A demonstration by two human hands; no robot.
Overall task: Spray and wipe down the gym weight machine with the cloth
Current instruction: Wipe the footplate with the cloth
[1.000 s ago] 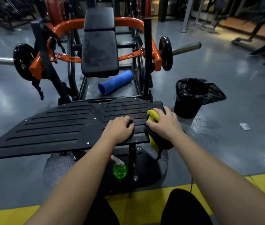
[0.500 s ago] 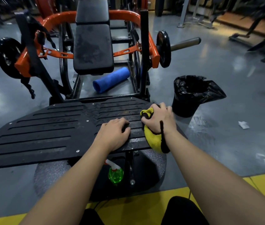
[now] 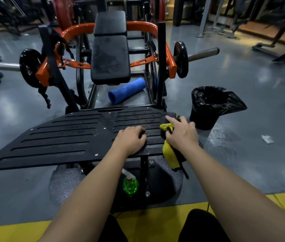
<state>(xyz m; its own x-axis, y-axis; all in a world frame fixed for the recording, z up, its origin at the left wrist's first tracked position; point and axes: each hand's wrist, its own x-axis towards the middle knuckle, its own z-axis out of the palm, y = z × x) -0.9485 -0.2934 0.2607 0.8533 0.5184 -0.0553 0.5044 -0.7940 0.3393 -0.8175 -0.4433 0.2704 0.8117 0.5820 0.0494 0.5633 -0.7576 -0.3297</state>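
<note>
The weight machine's black slotted footplate point(image 3: 64, 137) spreads out in front of me, with its black seat pad point(image 3: 110, 58) and orange frame point(image 3: 169, 58) behind. My right hand point(image 3: 182, 132) presses a yellow and black cloth point(image 3: 169, 152) onto the plate's near right corner; part of the cloth hangs over the edge. My left hand point(image 3: 131, 138) rests curled on the plate's near edge, just left of the cloth, holding nothing else. A green spray bottle point(image 3: 130, 185) with a white and red nozzle stands on the floor under the plate.
A bin lined with a black bag point(image 3: 208, 105) stands right of the plate. A blue foam roller point(image 3: 127, 89) lies under the seat. Weight plates point(image 3: 181, 59) sit on bars at both sides. A yellow floor stripe point(image 3: 15, 231) runs by my knees.
My right hand has slid the cloth across the plate's right corner and its fingers have spread forward. My left hand has stayed on the near edge. The view has shifted slightly.
</note>
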